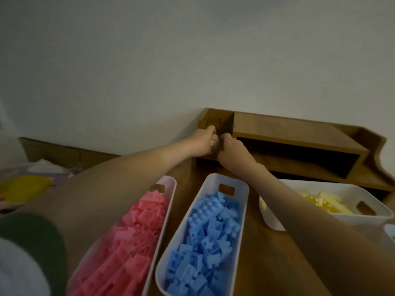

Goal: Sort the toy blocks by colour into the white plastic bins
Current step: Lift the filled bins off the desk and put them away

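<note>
Reaching forward together, both hands meet at the left end of a wooden desk shelf (299, 133). The left hand (203, 138) curls its fingers round a small clear object (214, 144) — too blurred to name — and the right hand (232, 146) lies against its other side with fingers curled; whether it truly grips I cannot tell. Nearer the person than the grip, three white bins stand on the desk (267, 263): pink blocks (136, 231) fill the left bin (172, 182), blue blocks (209, 231) the middle bin (226, 179) just short of the grip, yellow blocks (324, 199) the right bin (352, 220) — all well apart from the hands.
</note>
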